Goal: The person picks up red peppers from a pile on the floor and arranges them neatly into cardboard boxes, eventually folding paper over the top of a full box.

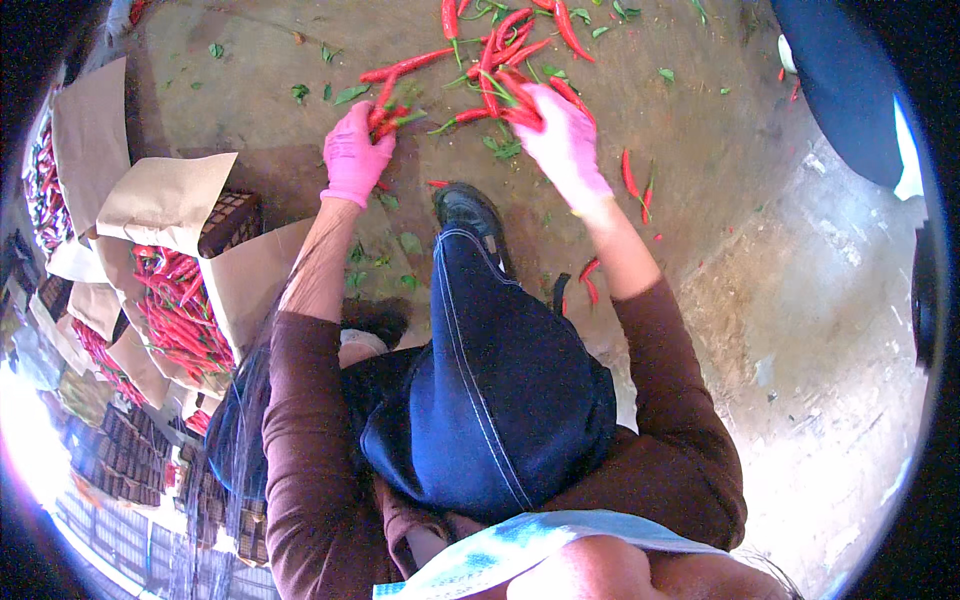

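My left hand (360, 150), in a pink glove, is closed around several red chili peppers (384, 120) with green stems. To its right my right hand (559, 142), also gloved in pink and slightly blurred, grips more red chilies (517, 101) just over the floor. Beyond and around the right hand lies a loose scatter of red chilies (510, 45) on the concrete floor (255, 97). One long chili (409, 65) lies between the two hands, farther from me.
Paper-lined crates of red chilies (180, 307) stand at the left, with stacked dark crates (131, 450) behind. Green leaves (506, 148) and stray chilies (630, 174) dot the floor. My shoe (472, 217) is below the hands. A dark blue form (840, 90) is at upper right.
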A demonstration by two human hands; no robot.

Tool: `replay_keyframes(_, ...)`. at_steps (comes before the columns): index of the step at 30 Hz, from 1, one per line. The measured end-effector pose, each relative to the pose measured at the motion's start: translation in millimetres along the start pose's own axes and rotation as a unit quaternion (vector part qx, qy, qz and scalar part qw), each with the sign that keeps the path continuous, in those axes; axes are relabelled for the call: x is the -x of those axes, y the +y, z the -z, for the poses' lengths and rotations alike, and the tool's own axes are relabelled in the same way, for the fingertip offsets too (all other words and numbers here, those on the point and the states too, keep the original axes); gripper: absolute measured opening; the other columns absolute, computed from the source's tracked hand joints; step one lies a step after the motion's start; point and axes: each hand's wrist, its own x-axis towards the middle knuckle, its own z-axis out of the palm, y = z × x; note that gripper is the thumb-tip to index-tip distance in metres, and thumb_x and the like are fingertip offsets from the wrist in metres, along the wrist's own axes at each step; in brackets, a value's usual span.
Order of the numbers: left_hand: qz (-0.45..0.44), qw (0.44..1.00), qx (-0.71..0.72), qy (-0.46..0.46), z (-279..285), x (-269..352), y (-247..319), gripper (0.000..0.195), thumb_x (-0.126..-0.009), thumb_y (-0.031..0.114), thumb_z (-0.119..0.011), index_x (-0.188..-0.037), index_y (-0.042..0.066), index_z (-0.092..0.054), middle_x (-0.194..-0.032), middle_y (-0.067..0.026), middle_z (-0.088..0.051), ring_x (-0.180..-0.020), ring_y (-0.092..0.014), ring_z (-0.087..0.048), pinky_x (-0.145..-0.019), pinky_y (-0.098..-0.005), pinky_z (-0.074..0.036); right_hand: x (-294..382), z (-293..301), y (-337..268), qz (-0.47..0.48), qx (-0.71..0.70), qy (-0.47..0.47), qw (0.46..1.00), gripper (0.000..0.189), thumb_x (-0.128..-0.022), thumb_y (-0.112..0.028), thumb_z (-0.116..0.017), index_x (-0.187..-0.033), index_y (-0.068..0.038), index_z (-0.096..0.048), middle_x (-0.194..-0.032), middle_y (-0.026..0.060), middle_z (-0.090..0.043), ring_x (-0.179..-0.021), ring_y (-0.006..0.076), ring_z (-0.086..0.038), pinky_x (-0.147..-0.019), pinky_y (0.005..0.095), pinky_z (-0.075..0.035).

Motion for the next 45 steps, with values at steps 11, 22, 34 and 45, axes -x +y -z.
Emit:
replay_keyframes(11, 0.106, 0.947, 0.283, 0.108, 31, -16, 71, 0.041, -0.081, 0.007, -0.074, -0.118, 0.000, -0.058, -0.100, -0.0070, -0.069, -0.087, -0.011, -0.063, -0.079, -0.0269, -0.051, 8, -66, 9, 0.260, 0.179, -0.016, 0.949, 0.039, -0.073, -0.019, -0.067, -0.112, -0.021, -0.061, -0.116, 0.0049, -0.059, -0.112, 0.0267, -0.056, -0.088, 0.0464, -0.042)
replay_keyframes(22, -0.165, 0.967, -0.191, -0.035, -47, -56, 72, 0.050, -0.075, 0.027, -0.075, -0.121, 0.017, -0.057, -0.112, -0.0074, -0.062, -0.107, -0.030, -0.059, -0.089, -0.0487, -0.047, 57, 15, 45, 0.168, 0.006, -0.065, 0.984, 0.039, -0.074, -0.013, -0.070, -0.111, -0.012, -0.060, -0.102, 0.0119, -0.065, -0.096, 0.0326, -0.063, -0.080, 0.0450, -0.051)
replay_keyframes(34, -0.404, 0.884, -0.212, -0.100, -15, -42, 15, 0.042, -0.071, 0.020, -0.071, -0.112, 0.020, -0.062, -0.108, -0.0024, -0.062, -0.098, -0.025, -0.061, -0.085, -0.0446, -0.046, 16, -14, 81, 0.108, 0.188, 0.050, 0.975, 0.052, -0.064, -0.018, -0.078, -0.112, -0.019, -0.059, -0.100, 0.0021, -0.063, -0.092, 0.0239, -0.061, -0.074, 0.0417, -0.048)
replay_keyframes(45, -0.174, 0.965, -0.190, -0.048, -13, -12, 13, 0.046, -0.073, 0.019, -0.073, -0.118, 0.019, -0.058, -0.107, -0.0055, -0.063, -0.101, -0.025, -0.062, -0.084, -0.0441, -0.047, 30, 7, 37, 0.035, 0.003, 0.028, 0.999, 0.058, -0.070, -0.007, -0.073, -0.124, -0.014, -0.056, -0.098, 0.0124, -0.065, -0.088, 0.0370, -0.064, -0.076, 0.0453, -0.054)
